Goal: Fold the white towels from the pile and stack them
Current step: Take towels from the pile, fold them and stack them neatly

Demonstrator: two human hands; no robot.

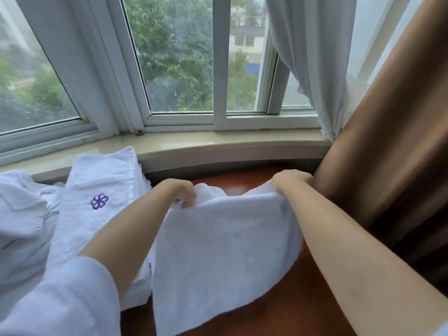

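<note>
A white towel [218,251] hangs spread between my two hands above a reddish-brown wooden table [303,306]. My left hand [181,191] grips its far left corner with curled fingers. My right hand [291,181] grips the far right corner. The towel's near edge droops onto the table. Left of it lies a stack of folded white towels [97,209], the top one bearing a purple flower emblem. A loose pile of white cloth [21,214] spreads at the far left.
A beige stone windowsill [218,141] runs behind the table below a bay window. A brown curtain [388,154] hangs close on the right, with a white sheer curtain [310,57] behind it.
</note>
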